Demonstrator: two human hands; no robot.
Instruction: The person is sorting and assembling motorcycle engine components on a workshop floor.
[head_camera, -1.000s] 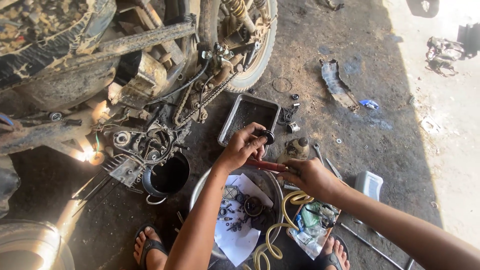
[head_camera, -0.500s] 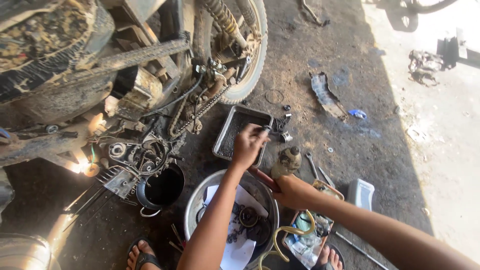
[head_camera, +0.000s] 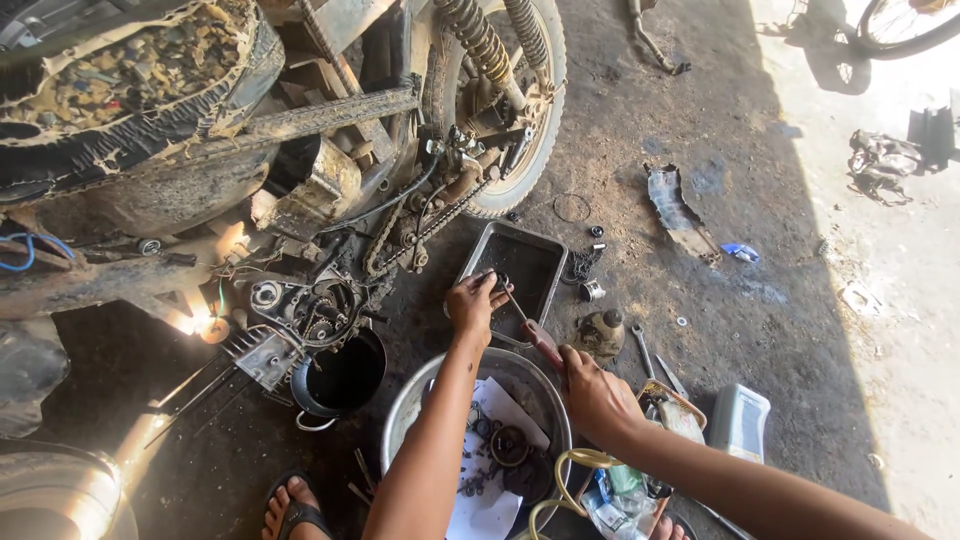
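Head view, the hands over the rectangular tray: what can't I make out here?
- Small dark part at the left hand: pinched in the fingertips, too small to identify.
- Tip of the red-handled screwdriver: hidden where it meets that part.
- Right hand: its grip on the handle is partly covered by its own fingers.
- Round metal basin: contents crossed by both forearms, bottom cut by the frame edge.
- Rectangular tray: dark inside, contents unclear.

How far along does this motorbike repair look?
Well into teardown: the motorbike engine sits open, and loose parts fill the round metal basin. In hand: the right hand holds a red-handled screwdriver against a small part pinched by the left hand over the rectangular tray. Reassembly looks left.
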